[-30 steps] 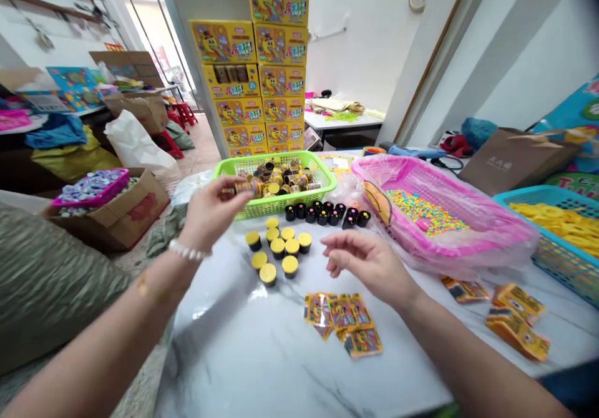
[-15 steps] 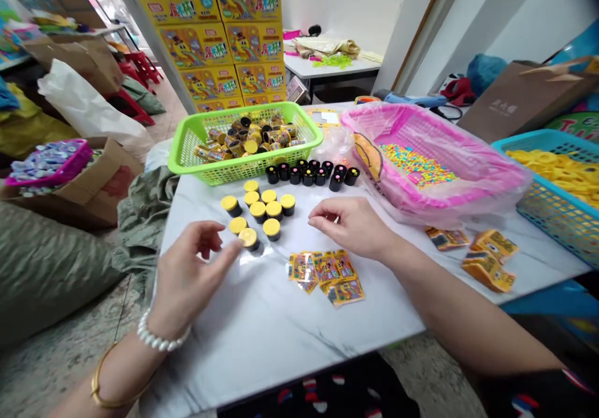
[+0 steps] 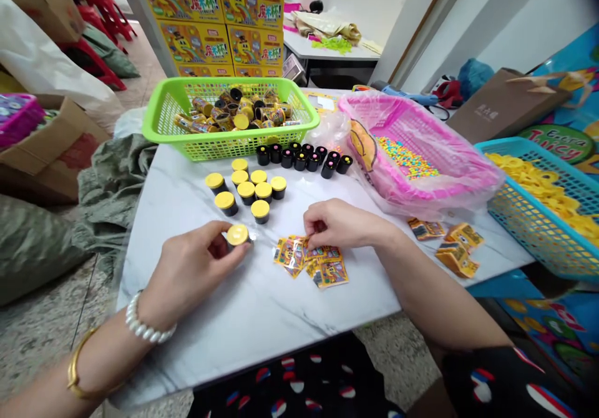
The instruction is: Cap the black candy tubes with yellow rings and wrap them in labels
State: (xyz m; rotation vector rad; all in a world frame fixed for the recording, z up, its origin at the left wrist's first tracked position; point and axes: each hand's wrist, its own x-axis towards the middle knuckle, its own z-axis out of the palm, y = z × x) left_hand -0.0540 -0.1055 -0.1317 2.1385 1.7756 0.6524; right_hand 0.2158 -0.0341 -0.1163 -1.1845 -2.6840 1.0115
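My left hand (image 3: 191,268) is closed round a small black pot with a yellow lid (image 3: 238,235), held just above the white marble table (image 3: 262,318). My right hand (image 3: 341,224) rests with curled fingertips pinching at a pile of yellow printed sachets (image 3: 311,262). Behind the hands stands a cluster of several more yellow-lidded pots (image 3: 247,187). A row of open black pots (image 3: 304,156) lines up in front of the green basket (image 3: 187,103), which holds many labelled pots.
A pink basket (image 3: 449,162) lined with plastic holds coloured candy beads. A blue basket (image 3: 528,231) at the right holds yellow lids. More sachets (image 3: 452,246) lie near the table's right edge. Yellow cartons (image 3: 224,6) are stacked behind; a cardboard box (image 3: 51,150) sits on the floor at left.
My left hand came back from the green basket and now holds a yellow-lidded pot low over the table. My right hand dropped onto the sachet pile. The camera tilted down.
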